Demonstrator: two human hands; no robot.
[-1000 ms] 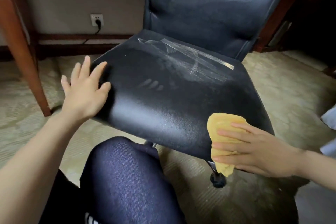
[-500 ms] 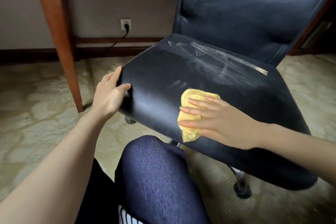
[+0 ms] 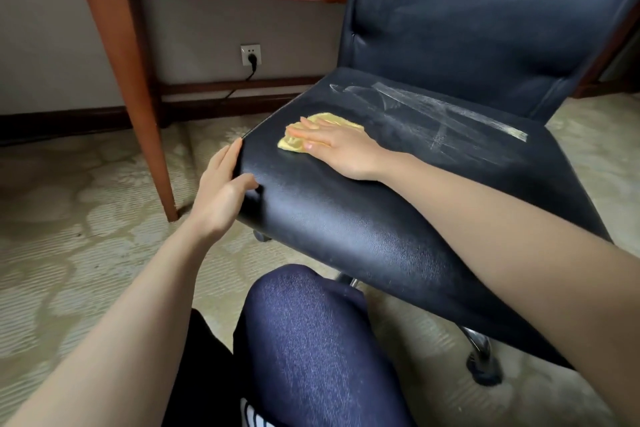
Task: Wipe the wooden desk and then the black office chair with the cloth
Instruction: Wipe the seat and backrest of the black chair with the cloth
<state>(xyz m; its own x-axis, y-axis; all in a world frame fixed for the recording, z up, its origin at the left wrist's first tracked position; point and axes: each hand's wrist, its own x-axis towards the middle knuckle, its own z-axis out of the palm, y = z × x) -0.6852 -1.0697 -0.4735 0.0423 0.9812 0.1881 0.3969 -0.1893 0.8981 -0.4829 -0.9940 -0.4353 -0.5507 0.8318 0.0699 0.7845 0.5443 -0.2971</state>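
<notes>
Yellow cloth [image 3: 292, 144] lies near chair [image 3: 346, 218] edge (left hand [image 3: 221, 198] grips it).

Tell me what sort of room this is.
Probably a hotel room or a home office. It has a wooden desk, a black office chair on castors, patterned carpet and a wall socket.
</notes>
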